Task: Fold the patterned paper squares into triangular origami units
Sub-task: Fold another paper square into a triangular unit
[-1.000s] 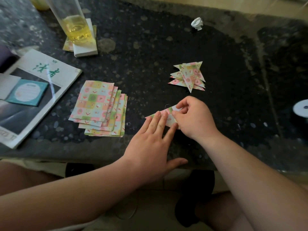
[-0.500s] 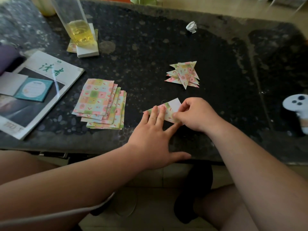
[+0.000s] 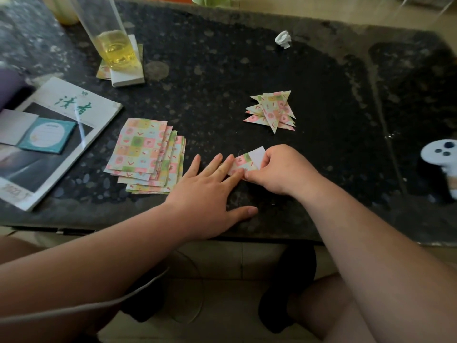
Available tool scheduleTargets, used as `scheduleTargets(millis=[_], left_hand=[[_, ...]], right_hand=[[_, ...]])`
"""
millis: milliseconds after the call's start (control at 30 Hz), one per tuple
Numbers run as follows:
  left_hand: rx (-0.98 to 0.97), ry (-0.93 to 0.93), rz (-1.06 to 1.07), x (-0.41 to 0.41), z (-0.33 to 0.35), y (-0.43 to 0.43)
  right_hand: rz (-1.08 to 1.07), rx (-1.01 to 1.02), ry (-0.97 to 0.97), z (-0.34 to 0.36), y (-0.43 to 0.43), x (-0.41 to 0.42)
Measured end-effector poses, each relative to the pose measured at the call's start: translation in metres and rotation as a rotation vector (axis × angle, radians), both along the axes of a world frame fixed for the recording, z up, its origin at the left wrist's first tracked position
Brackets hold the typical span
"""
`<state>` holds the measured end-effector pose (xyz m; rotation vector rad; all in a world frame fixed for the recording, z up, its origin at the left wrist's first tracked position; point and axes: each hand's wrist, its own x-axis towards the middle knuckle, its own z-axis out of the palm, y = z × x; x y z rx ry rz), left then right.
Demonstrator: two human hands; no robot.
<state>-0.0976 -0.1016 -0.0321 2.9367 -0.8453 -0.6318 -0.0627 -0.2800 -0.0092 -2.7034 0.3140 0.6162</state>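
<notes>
One half-folded sheet (image 3: pixel 243 160) lay on the table (image 3: pixel 210 90) just to the right of the stack of squares (image 3: pixel 146 154). The left hand (image 3: pixel 205 194) lay flat across the sheet's left part, fingers straight and spread, pinning the paper down, with the thumb resting apart on the stone. The right hand (image 3: pixel 282 169) had its fingers curled in and pinched the sheet's right end, where a flap stood turned up and showed its white back. The knuckles hid that edge, so how firmly the flap was creased could not be told.

Judged from this, the work stood in the middle of one unit: an end flap was being brought over, and the sheet was not yet the shape of the finished triangles (image 3: pixel 273 110), heaped farther back and to the right of the stack. Several squares lay unfolded, so the task looked well short of done.

The next move would likely call for laying the white flap down true along the sheet's edge and pressing a fingertip along the fold. The flat hand would need to stop the thin paper from sliding. A glass (image 3: pixel 116 45) stood well behind the stack, out of the way.
</notes>
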Motion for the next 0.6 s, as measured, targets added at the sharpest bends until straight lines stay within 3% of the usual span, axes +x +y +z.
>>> scheduleTargets(millis=[100, 267, 600], left_hand=[[-0.006, 0.003, -0.013, 0.001, -0.002, 0.002], [0.005, 0.01, -0.042, 0.0, -0.007, 0.006], [0.031, 0.022, -0.037, 0.0, -0.006, 0.003]], right_hand=[[0.002, -0.019, 0.078, 0.003, 0.007, 0.005], [-0.093, 0.194, 0.227, 0.006, 0.006, 0.004], [-0.175, 0.236, 0.281, 0.011, -0.021, -0.01]])
